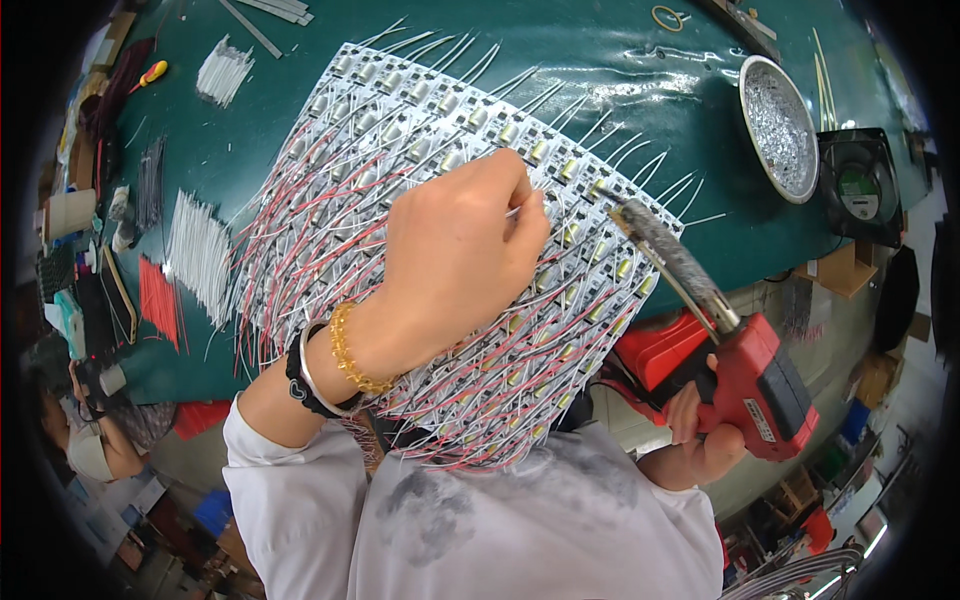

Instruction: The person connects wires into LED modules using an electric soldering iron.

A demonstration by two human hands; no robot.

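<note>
A large panel of many small white circuit boards (455,120) lies slanted across the table and down to my lap. Rows of red and white wires (290,225) trail over it and past its edges. My left hand (465,240) is over the middle of the panel, its fingers pinched together; the back of the hand hides what they hold. My right hand (705,455) grips a red and black soldering gun (765,385) at the right. Its blackened tip points up and left, close to the panel's upper right edge, just right of my left fingers.
Bundles of white wires (200,250), red wires (158,305) and dark wires (150,185) lie on the green table at left. A yellow-red screwdriver (153,72) lies farther back. At right stand a bowl of silvery bits (780,130) and a black fan (860,190). Another person's arm (120,450) shows lower left.
</note>
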